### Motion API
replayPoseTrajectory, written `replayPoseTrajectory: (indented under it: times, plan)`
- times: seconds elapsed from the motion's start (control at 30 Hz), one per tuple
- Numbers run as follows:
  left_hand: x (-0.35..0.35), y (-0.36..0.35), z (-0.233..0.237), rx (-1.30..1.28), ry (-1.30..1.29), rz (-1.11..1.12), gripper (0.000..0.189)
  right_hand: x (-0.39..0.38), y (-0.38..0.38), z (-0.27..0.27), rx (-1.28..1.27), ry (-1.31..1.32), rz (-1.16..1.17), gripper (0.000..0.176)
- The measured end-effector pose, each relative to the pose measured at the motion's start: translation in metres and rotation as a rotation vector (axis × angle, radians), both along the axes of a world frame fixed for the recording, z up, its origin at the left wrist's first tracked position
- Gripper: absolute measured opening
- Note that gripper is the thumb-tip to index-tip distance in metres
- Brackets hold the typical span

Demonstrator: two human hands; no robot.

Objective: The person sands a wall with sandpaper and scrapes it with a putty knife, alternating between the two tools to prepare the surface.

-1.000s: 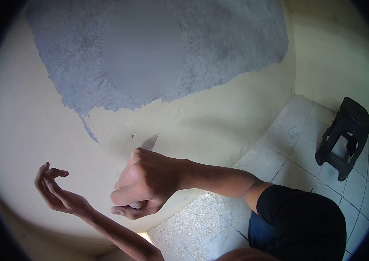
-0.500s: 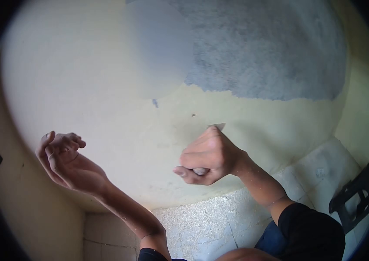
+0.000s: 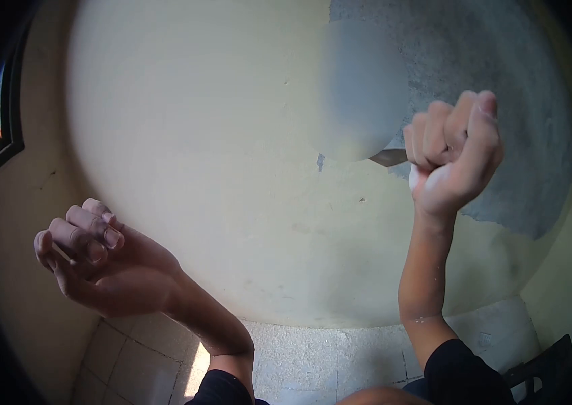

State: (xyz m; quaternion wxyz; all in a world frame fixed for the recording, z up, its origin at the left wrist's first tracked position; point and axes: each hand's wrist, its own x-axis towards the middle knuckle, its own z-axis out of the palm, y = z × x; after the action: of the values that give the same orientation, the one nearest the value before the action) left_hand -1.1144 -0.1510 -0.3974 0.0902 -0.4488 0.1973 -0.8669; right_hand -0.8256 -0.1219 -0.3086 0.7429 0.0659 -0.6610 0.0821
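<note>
Two bare hands are raised before a wall. The right hand (image 3: 451, 152) is clenched into a tight fist and grips a narrow scraper (image 3: 388, 158) with a grey metal blade and a pale handle. The handle end shows just under the little finger. The blade juts out to the left of the fist, and whether its tip touches the wall or only lies very near cannot be told. Behind and to the right of this fist spreads a rough grey patch of bare plaster (image 3: 508, 101), whose ragged lower edge runs a little below the wrist. A small grey fleck (image 3: 320, 162) sits further left of the blade tip. The left hand (image 3: 93, 260), well apart and lower, holds nothing: its fingers are loosely curled toward the palm, close to the wall without clearly touching it. A smooth cream-yellow painted wall (image 3: 218, 148) fills the space between both hands. Up and to the left of the left hand is a dark window frame (image 3: 4, 135). Below both forearms lies a pale tiled floor (image 3: 326, 351). Under the right elbow, by a black sleeve (image 3: 468, 371), part of a black plastic stool (image 3: 546, 368) shows.
</note>
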Motion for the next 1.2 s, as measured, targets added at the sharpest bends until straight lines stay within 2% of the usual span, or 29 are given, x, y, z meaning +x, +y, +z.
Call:
replayPoseTrajectory:
  times: [0.13, 0.2, 0.27, 0.33, 0.37, 0.47, 0.57, 0.6, 0.67, 0.73, 0.8, 0.83, 1.0, 1.1, 1.2]
  plan:
    - [-0.013, -0.006, -0.003, 0.028, -0.073, 0.03, 0.027, -0.035, 0.042, 0.0, 0.136, -0.161, -0.156, 0.05]
    - [-0.013, -0.01, 0.002, 0.01, -0.119, -0.01, 0.025, -0.044, 0.097, -0.026, 0.017, -0.241, -0.295, 0.051]
    - [-0.016, -0.015, 0.003, 0.007, -0.145, -0.019, 0.022, -0.043, 0.171, -0.062, -0.161, -0.312, -0.33, 0.051]
    - [-0.023, -0.023, 0.003, 0.032, -0.136, 0.002, 0.021, -0.044, 0.158, -0.066, -0.245, -0.259, -0.239, 0.051]
    - [-0.028, -0.025, 0.002, 0.057, -0.109, 0.027, 0.021, -0.039, 0.146, -0.061, -0.131, -0.272, -0.295, 0.051]
    - [-0.035, -0.031, -0.006, 0.066, -0.082, 0.059, 0.022, -0.038, 0.103, -0.034, -0.028, -0.222, -0.198, 0.051]
    - [-0.034, -0.029, -0.006, 0.02, -0.132, 0.06, 0.028, -0.038, 0.121, -0.043, -0.069, -0.252, -0.272, 0.051]
    - [-0.031, -0.027, -0.003, 0.012, -0.129, 0.063, 0.028, -0.037, 0.15, -0.06, -0.075, -0.317, -0.337, 0.051]
    - [-0.025, -0.027, -0.001, 0.0, -0.138, 0.053, 0.027, -0.04, 0.169, -0.088, -0.243, -0.373, -0.244, 0.052]
    - [-0.023, -0.028, 0.002, 0.001, -0.155, 0.037, 0.028, -0.039, 0.144, -0.08, -0.184, -0.358, -0.249, 0.053]
    - [-0.031, -0.027, -0.005, 0.029, -0.108, 0.069, 0.025, -0.04, 0.112, -0.057, -0.095, -0.246, -0.144, 0.053]
    - [-0.033, -0.024, -0.007, 0.039, -0.078, 0.078, 0.025, -0.039, 0.101, -0.047, -0.013, -0.22, -0.185, 0.05]
    - [-0.021, -0.004, -0.004, -0.024, -0.056, 0.018, 0.023, -0.013, 0.094, 0.016, 0.263, -0.209, -0.195, 0.047]
    - [-0.023, 0.007, -0.007, -0.055, 0.048, 0.022, 0.023, 0.012, 0.077, 0.051, 0.16, -0.16, -0.156, 0.048]
    - [-0.016, 0.01, -0.006, -0.057, 0.05, 0.018, 0.024, 0.001, 0.145, 0.025, 0.252, -0.202, -0.291, 0.049]
